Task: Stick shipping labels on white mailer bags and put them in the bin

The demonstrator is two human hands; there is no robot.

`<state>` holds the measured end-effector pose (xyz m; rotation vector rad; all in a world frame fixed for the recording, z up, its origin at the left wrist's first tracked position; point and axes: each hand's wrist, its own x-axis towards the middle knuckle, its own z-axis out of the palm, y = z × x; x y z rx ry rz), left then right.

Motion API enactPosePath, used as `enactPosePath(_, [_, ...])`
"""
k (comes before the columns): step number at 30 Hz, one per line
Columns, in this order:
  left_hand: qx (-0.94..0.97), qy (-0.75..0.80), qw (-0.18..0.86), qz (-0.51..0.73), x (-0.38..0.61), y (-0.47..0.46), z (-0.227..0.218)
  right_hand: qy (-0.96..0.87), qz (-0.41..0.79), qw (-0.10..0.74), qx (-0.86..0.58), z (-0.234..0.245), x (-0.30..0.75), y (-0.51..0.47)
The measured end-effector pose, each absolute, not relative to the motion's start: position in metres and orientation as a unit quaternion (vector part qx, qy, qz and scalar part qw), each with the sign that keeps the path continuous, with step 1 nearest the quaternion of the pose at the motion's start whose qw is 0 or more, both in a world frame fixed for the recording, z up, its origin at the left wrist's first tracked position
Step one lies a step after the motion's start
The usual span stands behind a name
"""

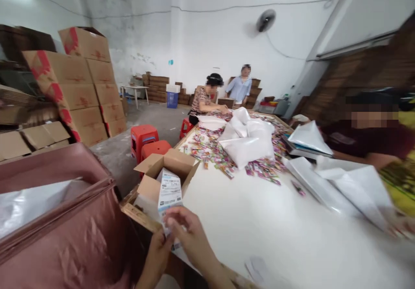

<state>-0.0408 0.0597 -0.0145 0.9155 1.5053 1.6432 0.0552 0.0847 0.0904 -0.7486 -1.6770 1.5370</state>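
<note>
A strip of printed white labels rises out of an open cardboard box at the table's left corner. My right hand pinches the strip between thumb and fingers. Just below and to the left, my left hand closes on the strip's lower part, whose end hangs beneath the fingers. Small white paper pieces lie blurred on the white table near its front edge.
White plastic bags sit among many small colourful packets. More white bags lie at right beside a seated person. Two other people are at the far end. Red stools and a brown-lined bin stand left.
</note>
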Motion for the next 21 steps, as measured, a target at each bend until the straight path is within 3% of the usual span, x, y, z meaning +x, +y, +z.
enactPosePath(3, [0.359, 0.546, 0.423, 0.628, -0.047, 0.054, -0.017, -0.613, 0.502, 0.453, -0.408, 0.060, 0.115, 0.100])
enactPosePath(6, [0.346, 0.570, 0.410, 0.623, -0.051, 0.056, -0.012, -0.578, 0.415, 0.477, -0.516, 0.035, 0.176, 0.104])
enactPosePath(11, [0.357, 0.608, 0.394, 0.589, -0.051, 0.061, -0.008, -0.617, 0.248, 0.366, -0.651, 0.013, 0.261, 0.091])
enactPosePath(21, [0.337, 0.621, 0.421, 0.569, -0.049, 0.062, -0.023, -0.669, 0.211, 0.210, -0.681, -0.001, 0.275, 0.083])
